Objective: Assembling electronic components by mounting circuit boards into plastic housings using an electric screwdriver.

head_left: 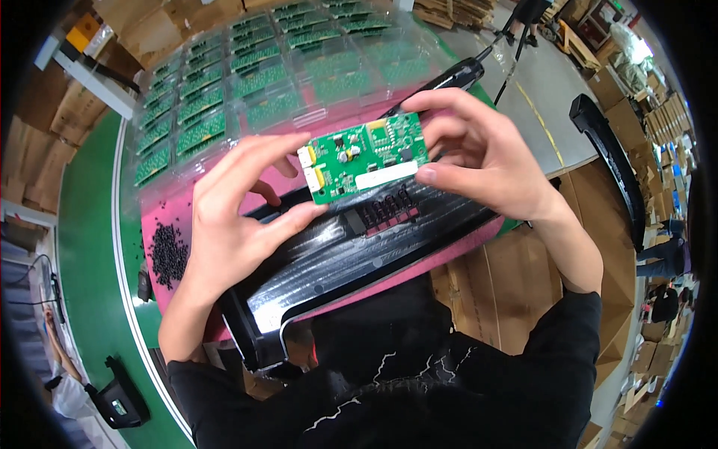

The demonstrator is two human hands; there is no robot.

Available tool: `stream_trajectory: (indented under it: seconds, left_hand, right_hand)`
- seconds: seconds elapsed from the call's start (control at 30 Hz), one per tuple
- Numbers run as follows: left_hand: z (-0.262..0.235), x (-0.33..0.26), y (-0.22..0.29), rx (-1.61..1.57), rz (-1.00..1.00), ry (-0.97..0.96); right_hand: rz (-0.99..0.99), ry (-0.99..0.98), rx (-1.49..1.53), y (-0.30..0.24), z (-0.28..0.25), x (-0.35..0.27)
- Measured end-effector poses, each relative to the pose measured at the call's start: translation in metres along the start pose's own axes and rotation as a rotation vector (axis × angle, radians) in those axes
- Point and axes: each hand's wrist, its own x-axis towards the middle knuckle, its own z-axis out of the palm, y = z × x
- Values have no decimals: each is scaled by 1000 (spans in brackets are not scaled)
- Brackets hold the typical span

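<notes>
Between my two hands I hold a green circuit board (357,153) up, its component side in view. White-and-yellow connectors sit along its left edge, and a blank-looking white strip lies along its lower right. My left hand (239,206) pinches the left edge between thumb and fingers. On the right edge, my right hand (482,150) grips it the same way, with some fingers curled behind. Below the board lies a long glossy black plastic housing (336,262), tilted up to the right, with a row of dark slots near its middle. The board hides part of that housing.
A pink mat (471,243) covers the bench. Clear trays with several rows of green boards (258,78) stand behind. Small black screws (169,254) are heaped at left. A black electric screwdriver (452,77) lies behind my right hand. Another black housing (612,161) is at right.
</notes>
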Motion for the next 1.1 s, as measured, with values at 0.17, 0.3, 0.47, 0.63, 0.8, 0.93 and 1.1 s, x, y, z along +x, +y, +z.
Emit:
stream_trajectory:
  seconds: [0.17, 0.3, 0.47, 0.63, 0.8, 0.93, 1.1]
  left_hand:
    - [17, -7, 0, -97, -158, -107]
    - [35, -17, -2, -2, -245, -333]
    - [52, -26, -6, 164, -118, -462]
    - [59, -24, -7, 284, -86, -533]
    - [61, -24, -8, 237, -125, -483]
    - [60, -23, -7, 232, -120, -485]
    - [59, -24, -8, 238, -132, -505]
  right_hand:
    - [56, 55, -61, 16, 2, -20]
    - [44, 25, -394, 36, -2, -29]
    - [-46, -92, -527, 71, -5, -37]
    - [-48, -80, -612, 82, -2, -40]
    - [-69, -74, -637, 84, -2, -39]
    - [-69, -74, -657, 85, -2, -39]
    - [-71, -77, -671, 85, -1, -39]
